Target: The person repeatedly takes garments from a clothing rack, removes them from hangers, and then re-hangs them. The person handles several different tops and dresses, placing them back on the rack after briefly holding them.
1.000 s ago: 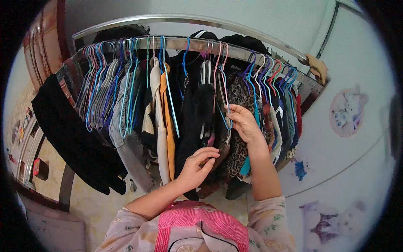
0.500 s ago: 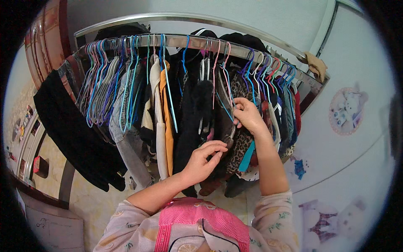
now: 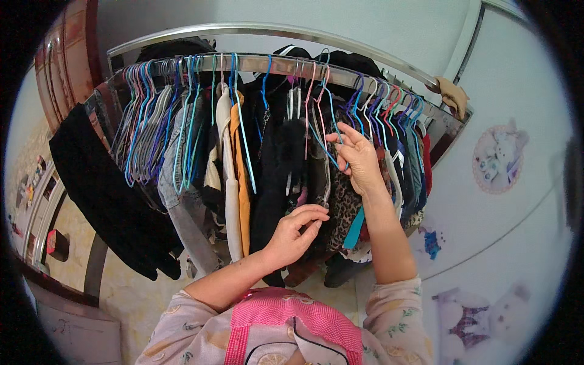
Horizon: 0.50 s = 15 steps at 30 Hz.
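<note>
The right hand (image 3: 358, 157) is raised among the hangers, its fingers closed around a thin blue wire hanger (image 3: 322, 143) just below the rail (image 3: 340, 73). The left hand (image 3: 296, 231) is held lower, its fingers curled and pinching the edge of a dark garment (image 3: 316, 182) beside a leopard-print piece (image 3: 344, 210); whether that garment belongs to the held hanger cannot be told for certain, as the folds overlap.

Trouble could come from crowding. The hangers are packed touching one another, so the hook of the held one could be caught on its neighbours and a second hanger dragged off the rail. The dark garment could slip from its wire shoulders if it is pulled down while the hook is lifted. The empty blue and pink hangers (image 3: 152, 134) on the left are bunched and could be tangled if disturbed.

Little room is left between garments; clear room is found only toward the person and downward, over the floor (image 3: 131, 286). The wall (image 3: 517, 243) stands near on the right, and a brown wardrobe (image 3: 64, 73) closes the left.
</note>
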Each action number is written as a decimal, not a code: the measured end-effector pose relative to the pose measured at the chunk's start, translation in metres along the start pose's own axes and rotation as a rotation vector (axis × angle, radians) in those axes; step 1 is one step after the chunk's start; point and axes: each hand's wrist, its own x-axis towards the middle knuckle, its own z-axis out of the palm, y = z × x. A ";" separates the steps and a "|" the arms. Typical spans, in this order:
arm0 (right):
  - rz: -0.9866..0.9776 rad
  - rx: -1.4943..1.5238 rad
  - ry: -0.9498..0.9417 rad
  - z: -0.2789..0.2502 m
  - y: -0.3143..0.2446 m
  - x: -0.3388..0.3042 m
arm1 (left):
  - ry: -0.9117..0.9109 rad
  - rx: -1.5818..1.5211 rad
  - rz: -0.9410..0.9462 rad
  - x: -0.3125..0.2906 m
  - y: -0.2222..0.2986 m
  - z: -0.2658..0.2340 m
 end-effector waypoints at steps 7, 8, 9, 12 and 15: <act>-0.132 -0.094 0.222 0.011 -0.016 -0.027 | 0.029 0.042 0.039 -0.002 -0.002 -0.005; -0.157 -0.095 0.222 0.010 -0.021 -0.030 | 0.034 0.056 0.064 -0.001 -0.003 -0.006; -0.180 -0.095 0.234 0.007 -0.025 -0.033 | 0.028 0.066 0.086 -0.002 -0.004 -0.006; -0.163 -0.054 0.192 0.006 -0.024 -0.028 | 0.025 0.056 0.097 0.003 -0.001 -0.003; -0.159 -0.069 0.102 0.011 -0.018 -0.028 | 0.000 0.040 0.065 0.004 -0.003 -0.002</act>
